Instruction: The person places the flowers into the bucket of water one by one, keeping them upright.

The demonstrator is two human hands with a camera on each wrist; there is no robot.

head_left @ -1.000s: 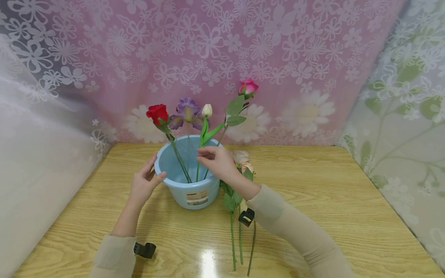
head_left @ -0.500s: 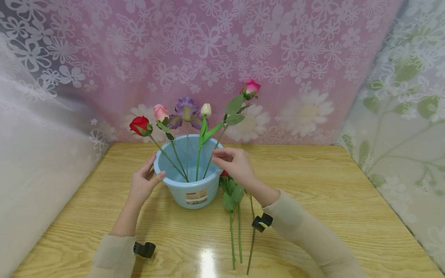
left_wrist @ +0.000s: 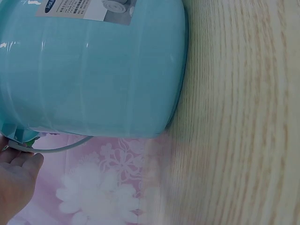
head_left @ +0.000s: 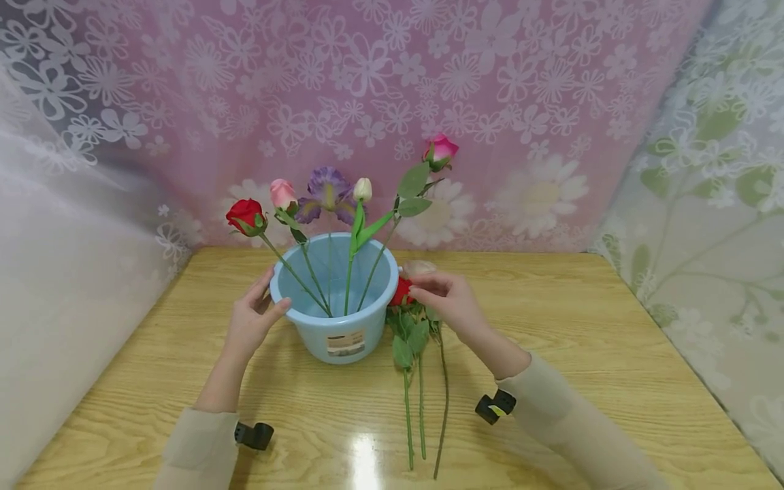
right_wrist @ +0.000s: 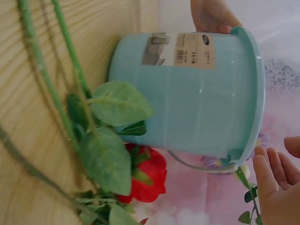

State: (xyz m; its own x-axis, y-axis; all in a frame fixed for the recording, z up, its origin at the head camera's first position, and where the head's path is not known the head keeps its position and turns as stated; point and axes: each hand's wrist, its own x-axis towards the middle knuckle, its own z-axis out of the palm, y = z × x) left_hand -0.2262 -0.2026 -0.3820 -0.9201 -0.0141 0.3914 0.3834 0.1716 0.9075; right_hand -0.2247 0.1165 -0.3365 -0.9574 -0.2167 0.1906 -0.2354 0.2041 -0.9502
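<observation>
Loose red rose: here we have it, the loose red rose [head_left: 401,291] lying on the table [head_left: 551,327] just right of the bucket, bloom at the far end, a bundle of three stems running toward the near edge, two green, one brownish.
Pale bloom: we spot a pale bloom [head_left: 418,267] at the far end of that bundle, partly hidden by the right hand.
Right hand: we see the right hand [head_left: 450,303] above the red bloom, thumb apart from gently bent fingers, nothing in its grasp.
Left hand: over on the left, the left hand [head_left: 248,327] holds the rim, thumb over the near-left edge, fingers outside.
Blue bucket: we find the blue bucket [head_left: 315,337] upright, mouth up, label [head_left: 346,344] facing near, handle [left_wrist: 70,147] hanging down outside.
In the bucket: five flowers, we count: a red rose [head_left: 243,216] leaning hard left, a pink rose [head_left: 282,193] leaning left, a purple iris [head_left: 327,189] and white tulip [head_left: 363,190] nearly upright, a magenta rose [head_left: 442,148] slanting far right.
Stem ends: we cannot see them; the near rim hides them.
</observation>
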